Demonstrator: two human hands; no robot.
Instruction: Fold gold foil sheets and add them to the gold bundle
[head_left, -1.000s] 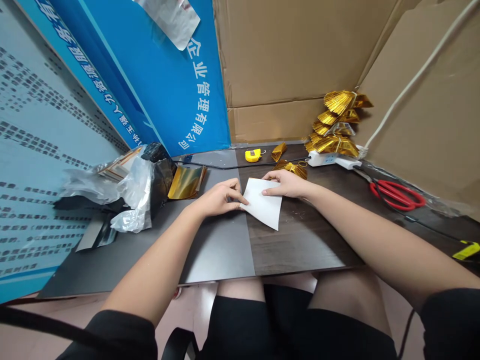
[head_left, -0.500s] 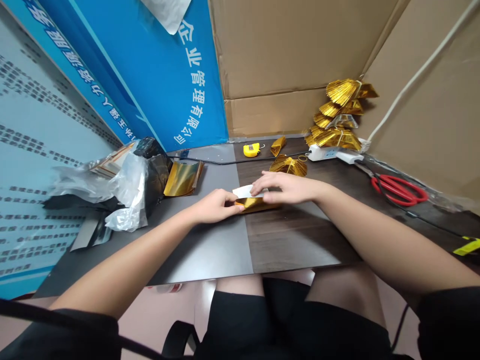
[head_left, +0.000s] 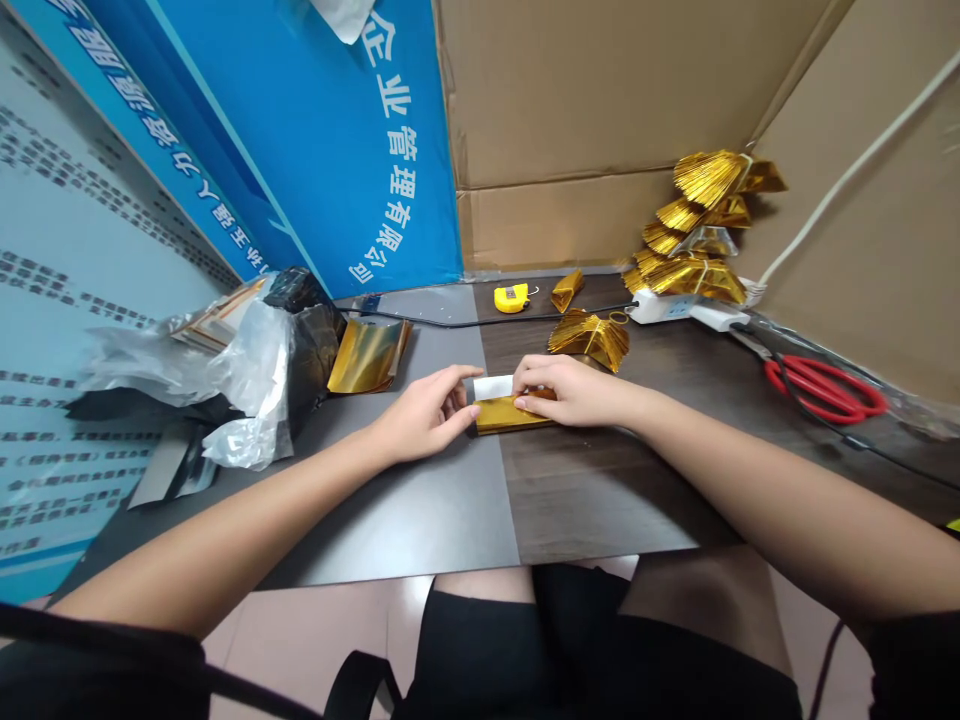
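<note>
A strip of gold foil paper (head_left: 496, 414) lies folded on the table, with a white section (head_left: 493, 387) showing along its far side. My left hand (head_left: 431, 415) is at its left end; the thumb tip touches the gold edge and the index finger stands apart beside the white part. Bent over the right half, my right hand (head_left: 566, 392) presses its thumb and fingers onto the paper and hides that end. Just behind is a pleated gold foil fan (head_left: 589, 338), tied at its middle.
Gold sheets (head_left: 367, 357) are stacked left, beside plastic bags (head_left: 255, 370). A yellow tape measure (head_left: 511, 297) and a small folded gold piece (head_left: 567, 289) lie at the back. Gold fans (head_left: 709, 180) are piled by a power strip (head_left: 660, 306). Red-handled scissors (head_left: 825, 388) lie right.
The foil's raised white part now lies lower and flatter. My left fingers have spread away from the paper's edge, while my right fingers have closed down onto it. The view has shifted slightly.
</note>
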